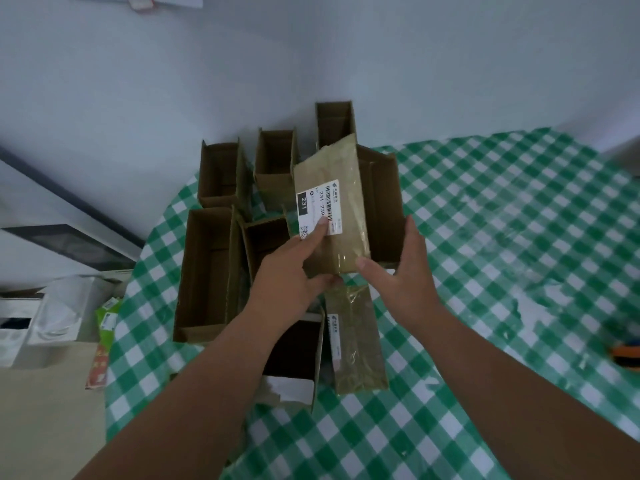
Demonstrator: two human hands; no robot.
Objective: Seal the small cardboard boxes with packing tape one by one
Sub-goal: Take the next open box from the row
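Note:
A taped cardboard box (341,209) with a white shipping label is lifted above the table, tilted up. My left hand (294,268) grips its near left corner, thumb on the label and fingers under the bottom edge. My right hand (403,271) is beside its near right corner with straight fingers, thumb touching the box edge. A second taped box (356,341) lies flat on the table below. Several open small cardboard boxes (221,174) stand clustered at the table's left.
The table (485,237) wears a green-and-white checked cloth. An orange and dark object (628,355), blurred, sits at the right edge. Bags and cartons (52,320) lie on the floor to the left. A pale wall rises behind the boxes.

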